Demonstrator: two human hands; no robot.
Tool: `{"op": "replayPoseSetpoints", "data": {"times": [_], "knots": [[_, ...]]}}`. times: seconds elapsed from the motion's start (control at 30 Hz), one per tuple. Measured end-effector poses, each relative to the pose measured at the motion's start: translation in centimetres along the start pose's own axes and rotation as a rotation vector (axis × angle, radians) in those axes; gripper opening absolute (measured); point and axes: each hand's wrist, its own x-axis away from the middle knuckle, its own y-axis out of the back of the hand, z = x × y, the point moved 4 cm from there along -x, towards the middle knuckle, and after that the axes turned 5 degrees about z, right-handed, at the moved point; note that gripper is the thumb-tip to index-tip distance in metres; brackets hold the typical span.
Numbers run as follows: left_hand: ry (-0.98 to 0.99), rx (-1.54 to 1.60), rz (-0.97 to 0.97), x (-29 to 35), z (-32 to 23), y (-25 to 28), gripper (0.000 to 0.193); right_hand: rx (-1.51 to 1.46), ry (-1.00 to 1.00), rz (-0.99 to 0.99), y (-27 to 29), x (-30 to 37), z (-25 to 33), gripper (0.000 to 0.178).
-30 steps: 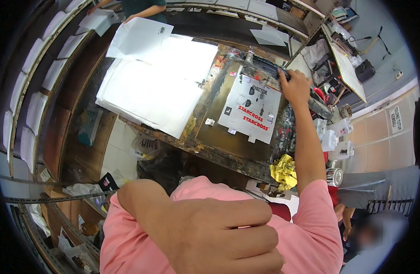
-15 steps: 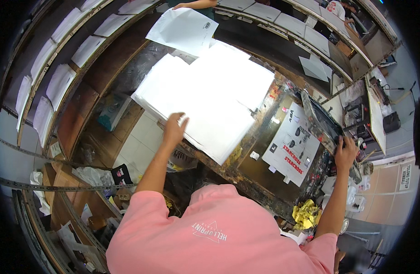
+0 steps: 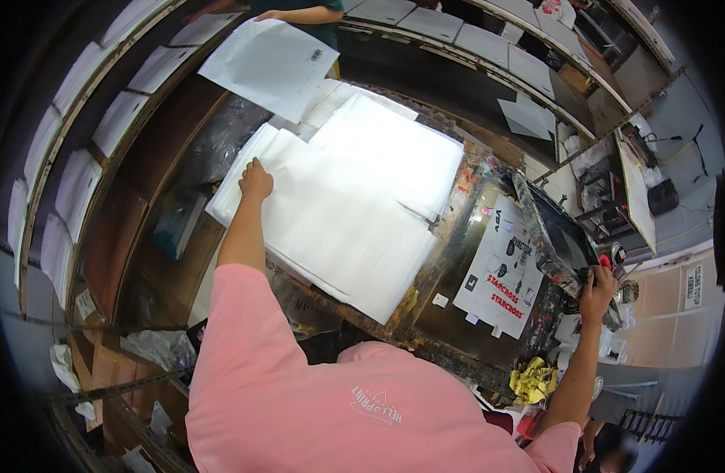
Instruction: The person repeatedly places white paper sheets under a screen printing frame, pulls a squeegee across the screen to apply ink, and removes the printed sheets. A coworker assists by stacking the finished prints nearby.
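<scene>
A wide, uneven stack of white paper (image 3: 355, 260) lies on the worktable in front of me. My left hand (image 3: 256, 181) is at the stack's far-left part, its fingers closed at the edge of a top white sheet (image 3: 307, 169). My right hand (image 3: 598, 292) grips the near end of a tilted screen-printing frame (image 3: 553, 229), raised at the right side of the printing board. Beneath the raised frame, a sheet printed in black and red (image 3: 496, 276) lies flat on the dark board (image 3: 425, 315), with small taped tabs around it.
Across the table a person's hand (image 3: 272, 16) holds a large printed sheet (image 3: 272, 67) by its edge. Shelf racks with white sheets (image 3: 154, 69) line the left and far side. Crumpled yellow cloth or paper (image 3: 533, 380) lies near my right forearm. Cardboard boxes (image 3: 114, 366) stand at lower left.
My left hand has moved from the stack's near-left edge to its far-left part and closed on a sheet. The other person's printed sheet shifted left. My right hand stays on the frame.
</scene>
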Motion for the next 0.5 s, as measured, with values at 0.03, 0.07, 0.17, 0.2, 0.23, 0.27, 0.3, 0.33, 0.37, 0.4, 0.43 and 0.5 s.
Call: {"op": "replayPoseSetpoints", "data": {"times": [0.03,0.07,0.17,0.2,0.23,0.27,0.3,0.33,0.37,0.4,0.43,0.5], "knots": [[0.01,-0.022,0.0,0.0,-0.1,-0.4,0.064,-0.006,0.002,-0.001,0.0,0.0,0.2,0.029],[0.0,-0.087,-0.072,0.5,-0.9,0.1,0.045,-0.001,-0.033,0.046,0.2,-0.2,0.5,0.028],[-0.06,-0.148,-0.232,1.7,-2.0,1.1,0.028,0.03,-0.053,0.088,0.2,0.0,0.2,0.029],[-0.099,-0.208,-0.344,2.5,-2.4,1.6,0.023,0.025,-0.051,0.092,0.2,0.0,0.2,0.029],[-0.11,-0.21,-0.347,3.0,-2.6,1.8,0.024,0.019,-0.048,0.097,0.2,0.0,0.1,0.029],[-0.123,-0.212,-0.352,3.3,-3.0,2.2,0.025,0.014,-0.047,0.099,0.3,0.1,0.2,0.029],[-0.137,-0.213,-0.358,3.6,-3.4,2.5,0.025,0.023,-0.033,0.052,0.4,0.1,0.3,0.028],[-0.179,-0.225,-0.399,3.8,-3.8,2.5,0.026,0.033,-0.02,0.006,0.5,0.2,0.4,0.026],[-0.215,-0.242,-0.444,3.9,-3.4,2.4,0.027,0.035,-0.002,-0.042,0.4,0.1,0.6,0.025],[-0.253,-0.258,-0.488,4.0,-3.2,2.3,0.028,0.036,-0.002,-0.044,0.3,0.0,0.6,0.025],[-0.241,-0.205,-0.413,3.8,-2.9,1.8,0.026,0.038,-0.002,-0.046,0.3,0.0,0.5,0.025],[-0.212,-0.101,-0.266,3.2,-2.2,0.8,0.023,0.018,-0.019,-0.018,0.3,-0.4,0.6,0.025]]}}
